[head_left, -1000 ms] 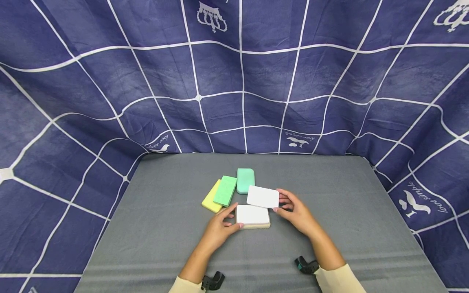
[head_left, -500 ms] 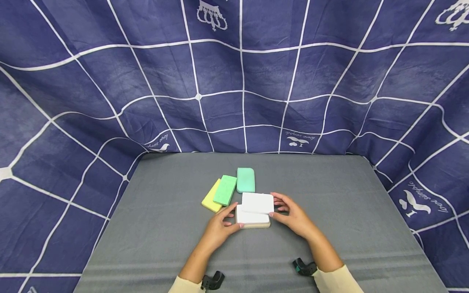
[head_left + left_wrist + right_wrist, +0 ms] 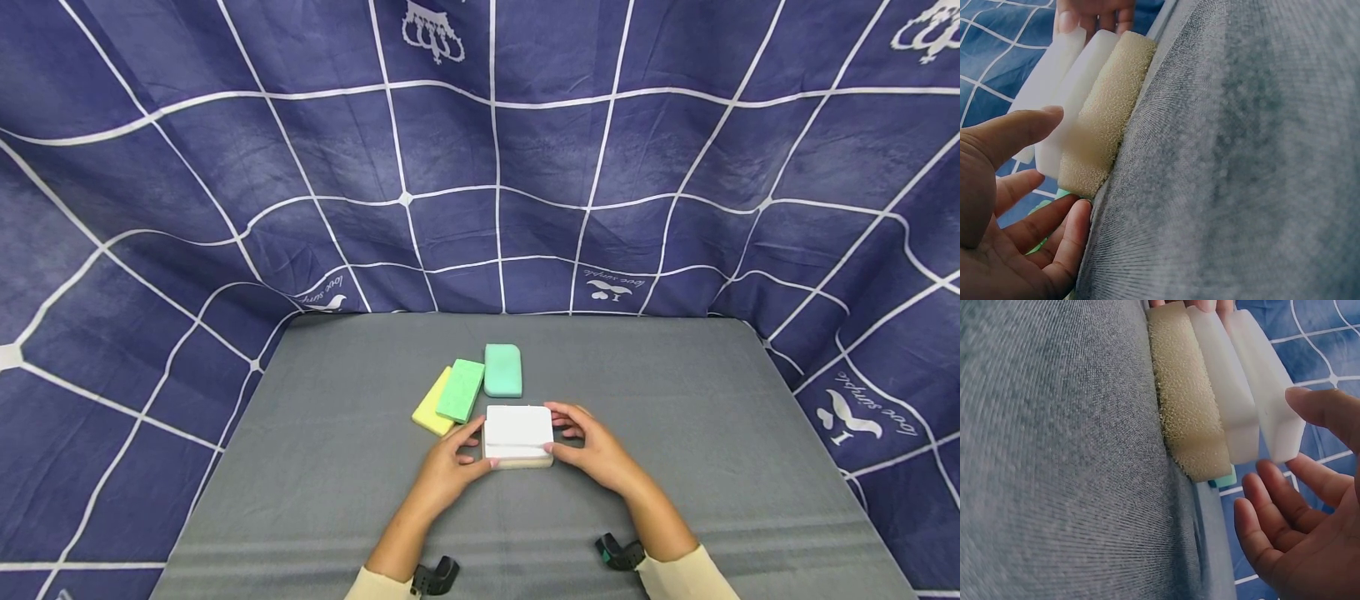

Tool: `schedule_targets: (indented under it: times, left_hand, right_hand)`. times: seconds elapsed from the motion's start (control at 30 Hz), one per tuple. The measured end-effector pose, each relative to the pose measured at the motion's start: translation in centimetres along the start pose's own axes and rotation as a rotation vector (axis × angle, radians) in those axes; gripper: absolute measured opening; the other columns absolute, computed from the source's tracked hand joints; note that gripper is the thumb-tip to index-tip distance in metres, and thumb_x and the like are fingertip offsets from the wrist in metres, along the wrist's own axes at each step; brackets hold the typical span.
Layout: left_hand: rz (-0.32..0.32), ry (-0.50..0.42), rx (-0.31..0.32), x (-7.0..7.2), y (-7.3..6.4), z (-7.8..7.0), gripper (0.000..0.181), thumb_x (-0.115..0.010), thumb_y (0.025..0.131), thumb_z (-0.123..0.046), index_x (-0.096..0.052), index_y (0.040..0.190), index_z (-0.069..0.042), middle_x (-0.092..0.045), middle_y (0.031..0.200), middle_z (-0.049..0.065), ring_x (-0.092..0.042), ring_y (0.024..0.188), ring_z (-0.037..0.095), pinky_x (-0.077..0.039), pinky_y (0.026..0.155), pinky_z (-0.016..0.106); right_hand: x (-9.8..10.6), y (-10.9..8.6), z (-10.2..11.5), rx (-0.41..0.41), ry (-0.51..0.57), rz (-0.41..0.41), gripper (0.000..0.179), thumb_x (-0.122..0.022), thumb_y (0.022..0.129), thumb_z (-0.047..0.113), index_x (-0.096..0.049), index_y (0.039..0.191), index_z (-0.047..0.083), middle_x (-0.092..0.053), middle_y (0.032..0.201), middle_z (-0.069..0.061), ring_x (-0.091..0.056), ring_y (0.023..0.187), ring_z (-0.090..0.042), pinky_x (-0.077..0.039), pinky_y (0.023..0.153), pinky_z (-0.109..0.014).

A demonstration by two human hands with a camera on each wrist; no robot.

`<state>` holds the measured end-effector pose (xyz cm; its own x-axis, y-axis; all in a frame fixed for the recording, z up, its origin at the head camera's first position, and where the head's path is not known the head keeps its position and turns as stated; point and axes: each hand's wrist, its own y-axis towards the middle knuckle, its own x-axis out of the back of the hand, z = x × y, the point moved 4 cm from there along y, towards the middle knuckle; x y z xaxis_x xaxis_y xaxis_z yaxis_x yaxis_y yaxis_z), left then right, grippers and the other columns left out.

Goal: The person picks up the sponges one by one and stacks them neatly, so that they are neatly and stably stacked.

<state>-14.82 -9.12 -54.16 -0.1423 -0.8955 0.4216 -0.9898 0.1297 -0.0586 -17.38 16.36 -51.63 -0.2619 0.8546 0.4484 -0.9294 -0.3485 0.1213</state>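
Observation:
A beige porous sponge (image 3: 525,464) lies flat on the grey cloth, with a white sponge (image 3: 516,452) stacked on it. My left hand (image 3: 444,472) holds the left end of this stack, thumb at the near side and index finger at the far side. Just above, a second white sponge (image 3: 1266,381) is pinched at its right end between the thumb and index finger of my right hand (image 3: 600,454). In the right wrist view a narrow gap separates the two white sponges, and the other right fingers hang beside the stack, touching nothing.
Behind the stack lies a teal sponge (image 3: 502,371) with rounded corners. To its left a green sponge (image 3: 461,391) partly overlaps a yellow sponge (image 3: 430,408). The grey cloth-covered table (image 3: 675,383) ends at a blue curtain (image 3: 540,150) with white lines.
My right hand has brought the upper white sponge left and nearer, straightening it until it lines up over the stack. My left hand has stayed at the stack's left end.

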Motion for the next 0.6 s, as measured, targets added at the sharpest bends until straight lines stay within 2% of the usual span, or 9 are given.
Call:
schedule_targets:
  times: [0.2,0.4,0.6]
  left_hand:
    - [-0.002,-0.011,0.002,0.01,-0.03,-0.02,0.070,-0.086,0.081,-0.028,-0.057,0.145,-0.018,-0.064,0.131,0.014,-0.064,0.115,0.028,-0.056,0.082,0.026]
    - [0.001,-0.002,-0.004,0.02,-0.03,-0.03,0.071,-0.085,0.082,-0.029,-0.056,0.145,-0.017,-0.061,0.139,0.014,-0.064,0.118,0.028,-0.056,0.084,0.026]
    - [0.005,0.004,0.007,0.04,-0.05,-0.02,0.070,-0.085,0.082,-0.028,-0.056,0.145,-0.016,-0.064,0.132,0.015,-0.065,0.113,0.027,-0.056,0.082,0.026]
  right_hand:
    - [-0.04,-0.12,0.10,-0.002,-0.014,0.012,0.062,-0.082,0.086,0.018,-0.057,0.142,0.008,-0.063,0.127,-0.007,-0.062,0.119,-0.026,-0.054,0.096,-0.034]
    - [-0.08,-0.20,0.28,0.015,-0.021,0.017,0.061,-0.082,0.086,0.018,-0.057,0.141,0.007,-0.063,0.128,-0.008,-0.062,0.119,-0.025,-0.054,0.096,-0.035]
    - [-0.18,-0.26,0.32,0.018,-0.040,0.027,0.060,-0.081,0.086,0.019,-0.058,0.141,0.007,-0.062,0.129,-0.009,-0.062,0.119,-0.032,-0.054,0.096,-0.034]
